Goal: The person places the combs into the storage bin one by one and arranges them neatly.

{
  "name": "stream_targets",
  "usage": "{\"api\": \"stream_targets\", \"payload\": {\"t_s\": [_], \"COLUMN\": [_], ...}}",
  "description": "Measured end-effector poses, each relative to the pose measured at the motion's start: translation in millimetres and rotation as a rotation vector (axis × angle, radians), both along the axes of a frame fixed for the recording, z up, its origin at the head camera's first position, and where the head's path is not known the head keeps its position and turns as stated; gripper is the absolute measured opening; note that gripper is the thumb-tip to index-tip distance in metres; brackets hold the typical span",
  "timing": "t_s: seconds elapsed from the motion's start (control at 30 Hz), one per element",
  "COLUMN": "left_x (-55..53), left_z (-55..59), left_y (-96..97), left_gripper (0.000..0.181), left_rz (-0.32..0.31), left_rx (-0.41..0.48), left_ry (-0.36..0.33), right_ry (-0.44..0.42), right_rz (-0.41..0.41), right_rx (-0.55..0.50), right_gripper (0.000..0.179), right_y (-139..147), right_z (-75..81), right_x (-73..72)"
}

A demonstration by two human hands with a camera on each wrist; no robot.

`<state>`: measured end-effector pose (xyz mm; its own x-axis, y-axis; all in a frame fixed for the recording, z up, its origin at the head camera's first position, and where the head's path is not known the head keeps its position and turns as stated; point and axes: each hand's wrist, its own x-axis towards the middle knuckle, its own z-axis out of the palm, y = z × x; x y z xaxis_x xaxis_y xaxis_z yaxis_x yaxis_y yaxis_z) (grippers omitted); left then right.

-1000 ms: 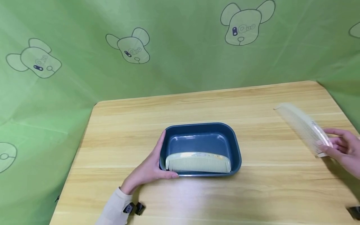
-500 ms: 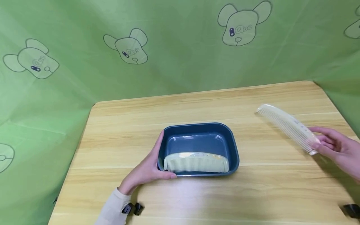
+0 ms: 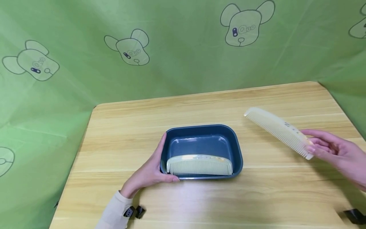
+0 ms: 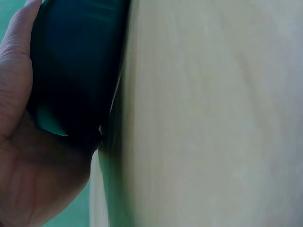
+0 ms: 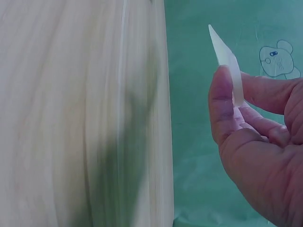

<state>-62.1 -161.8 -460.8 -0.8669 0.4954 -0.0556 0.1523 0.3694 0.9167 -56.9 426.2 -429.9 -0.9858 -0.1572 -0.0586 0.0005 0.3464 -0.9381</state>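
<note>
A dark blue rectangular plastic tray [image 3: 236,140] stands on the table in the head view. Inside it, along the near wall, lies a pale cream comb [image 3: 200,168] with its teeth toward me. My left hand [image 3: 147,176] grips the tray's left end, thumb along the near rim and fingers at the left wall; the left wrist view shows the palm close against the dark tray [image 4: 75,61]. To the right, my right hand [image 3: 335,151] pinches a second cream comb [image 3: 278,130] by its near end, between thumb and fingers. That comb is held above the table, slanting up and left.
A light wood table [image 3: 128,127] carries everything. Green cloth [image 3: 186,70] with printed mouse-like heads hangs behind and at both sides. Black wrist-worn devices [image 3: 134,212] show near the bottom of the head view.
My right hand has moved left with its comb, nearer to the tray. The left hand, the tray and the comb inside it have stayed in place, apart from a slight shift of the whole view.
</note>
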Motion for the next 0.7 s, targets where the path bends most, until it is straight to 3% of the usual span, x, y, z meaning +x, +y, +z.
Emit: {"api": "stream_targets", "payload": {"t_s": [0.47, 0.7], "left_x": [-1.7, -1.1], "left_z": [-2.1, -0.8], "left_y": [0.9, 1.4], "left_gripper": [0.148, 0.148], "left_rz": [-0.005, 0.001], "left_rx": [0.008, -0.001], "left_ry": [0.016, 0.02], "right_ry": [0.011, 0.011], "right_rz": [-0.034, -0.018], "right_rx": [0.04, 0.143], "right_gripper": [0.052, 0.044], "right_y": [-18, -36], "right_z": [11.9, 19.2], "right_x": [-1.7, -2.2]}}
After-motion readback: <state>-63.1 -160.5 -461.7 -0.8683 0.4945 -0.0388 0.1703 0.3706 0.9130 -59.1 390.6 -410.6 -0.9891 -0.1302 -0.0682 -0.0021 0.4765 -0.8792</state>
